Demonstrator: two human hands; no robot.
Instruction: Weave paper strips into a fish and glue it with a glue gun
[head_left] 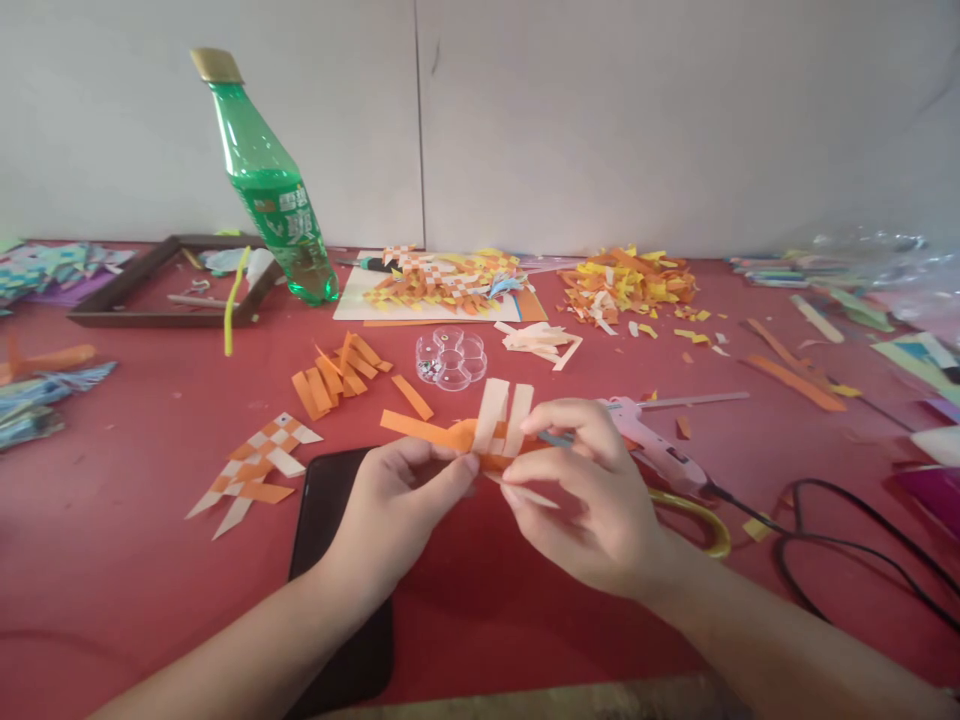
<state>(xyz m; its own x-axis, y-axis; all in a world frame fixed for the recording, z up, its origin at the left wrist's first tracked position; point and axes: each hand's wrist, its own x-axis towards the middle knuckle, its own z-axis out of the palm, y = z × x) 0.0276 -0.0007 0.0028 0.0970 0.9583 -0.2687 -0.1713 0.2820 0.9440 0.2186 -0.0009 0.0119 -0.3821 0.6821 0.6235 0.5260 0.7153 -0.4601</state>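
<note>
The weave (pixel 496 440), orange and pale paper strips, sits up off the desk (pixel 480 600), pinched between the fingers of both hands. The left hand (pixel 397 500) has thumb and fingers closed on its near left edge; the right hand (pixel 592 490) grips its right side, a pale strip poking out by the thumb. Two pale ends stand up between the fingertips, and an orange tail sticks out over the left ones.

Just beyond the fingers I see a clear tray (pixel 471 345), with pale strips (pixel 541 343) to its right and orange strips (pixel 322 385) to its left. A black phone (pixel 319 505) lies under the left wrist, and a checked fish (pixel 259 465) left of those fingers. Past the right fingers lies a pink glue gun (pixel 664 445), near a yellow loop (pixel 709 520). Farthest from the fingers stand a green bottle (pixel 277 215) and a heap of scraps (pixel 630 285).
</note>
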